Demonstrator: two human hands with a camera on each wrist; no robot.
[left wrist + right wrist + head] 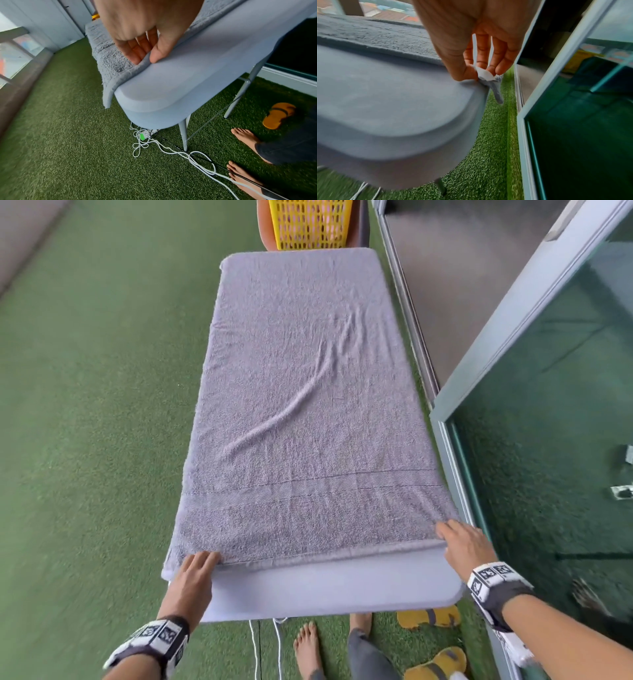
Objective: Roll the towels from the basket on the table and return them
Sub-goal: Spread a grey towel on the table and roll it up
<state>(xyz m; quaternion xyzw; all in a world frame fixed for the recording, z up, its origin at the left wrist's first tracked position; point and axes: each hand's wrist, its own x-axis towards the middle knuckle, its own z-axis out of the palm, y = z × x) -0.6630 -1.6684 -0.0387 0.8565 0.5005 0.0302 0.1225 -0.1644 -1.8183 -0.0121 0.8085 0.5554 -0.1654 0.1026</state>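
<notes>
A grey towel (301,392) lies spread flat along the pale table (329,587), covering nearly all of it. My left hand (198,566) pinches the towel's near left corner (145,63) between thumb and fingers. At the near right corner (489,79), my right hand (462,542) pinches the towel, with a white label (483,73) showing between thumb and fingers. A yellow basket (308,224) stands on an orange chair beyond the table's far end; pale cloth shows through its mesh.
A glass sliding door (548,405) and its frame run close along the table's right side. Green turf (85,440) covers the floor. White cables (171,150) and a power strip lie under the table, beside my bare feet (308,648). Yellow sandals (431,616) lie nearby.
</notes>
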